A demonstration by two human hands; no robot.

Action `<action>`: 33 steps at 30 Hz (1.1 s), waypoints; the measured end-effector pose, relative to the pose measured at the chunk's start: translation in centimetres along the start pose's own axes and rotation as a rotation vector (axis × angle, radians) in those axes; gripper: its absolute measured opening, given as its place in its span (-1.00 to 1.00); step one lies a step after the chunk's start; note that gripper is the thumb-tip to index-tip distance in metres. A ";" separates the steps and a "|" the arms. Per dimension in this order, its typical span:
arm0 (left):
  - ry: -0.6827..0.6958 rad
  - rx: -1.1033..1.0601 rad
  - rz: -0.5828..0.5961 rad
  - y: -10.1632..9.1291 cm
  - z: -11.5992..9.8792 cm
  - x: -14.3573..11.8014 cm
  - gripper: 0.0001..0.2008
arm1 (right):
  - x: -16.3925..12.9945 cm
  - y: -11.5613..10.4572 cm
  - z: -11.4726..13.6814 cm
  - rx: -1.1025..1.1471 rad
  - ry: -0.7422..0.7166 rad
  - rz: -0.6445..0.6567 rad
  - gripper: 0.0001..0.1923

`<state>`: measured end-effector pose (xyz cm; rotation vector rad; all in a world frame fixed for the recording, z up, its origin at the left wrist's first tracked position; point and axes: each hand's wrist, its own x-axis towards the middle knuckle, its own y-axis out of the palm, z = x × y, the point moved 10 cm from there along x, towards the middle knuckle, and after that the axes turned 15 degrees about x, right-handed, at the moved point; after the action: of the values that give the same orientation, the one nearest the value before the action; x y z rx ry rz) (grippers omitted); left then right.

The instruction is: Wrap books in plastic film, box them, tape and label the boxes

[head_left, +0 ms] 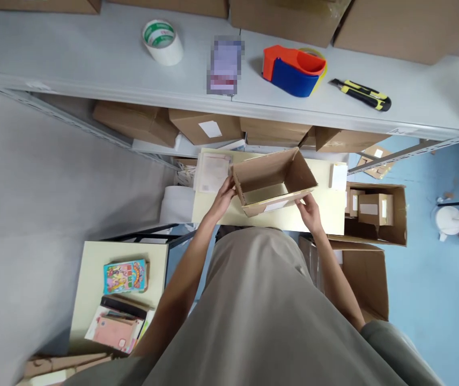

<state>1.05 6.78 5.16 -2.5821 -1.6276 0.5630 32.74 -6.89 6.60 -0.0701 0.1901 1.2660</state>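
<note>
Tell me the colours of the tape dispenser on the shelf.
The tape dispenser is orange and blue, holding a yellowish tape roll; the head view shows it.

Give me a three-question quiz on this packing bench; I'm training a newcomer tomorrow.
1. True or false: the open cardboard box on the pale table holds several books.
2. Which lies rightmost on the grey shelf? A) tape roll B) tape dispenser C) utility knife
3. Fill in: the left hand and right hand each touch the box at a ____.

Key: 1 false, it looks empty; 2 C; 3 side.
</note>
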 end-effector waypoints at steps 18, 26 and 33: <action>-0.205 -0.050 -0.054 -1.2 2.0 -2.1 -0.24 | 4.0 -0.8 1.1 0.109 0.236 0.105 -0.29; -0.164 0.052 -0.135 -0.7 2.1 -0.5 -0.28 | 4.2 -0.9 0.3 0.124 0.209 -0.021 -0.33; -0.096 0.131 -0.268 -1.5 0.8 -0.4 -0.34 | 4.4 -1.6 1.1 0.003 0.092 -0.072 -0.30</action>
<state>-0.70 6.97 4.85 -2.2283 -1.8573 0.7534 35.61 -3.08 6.83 -0.1316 0.2668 1.1915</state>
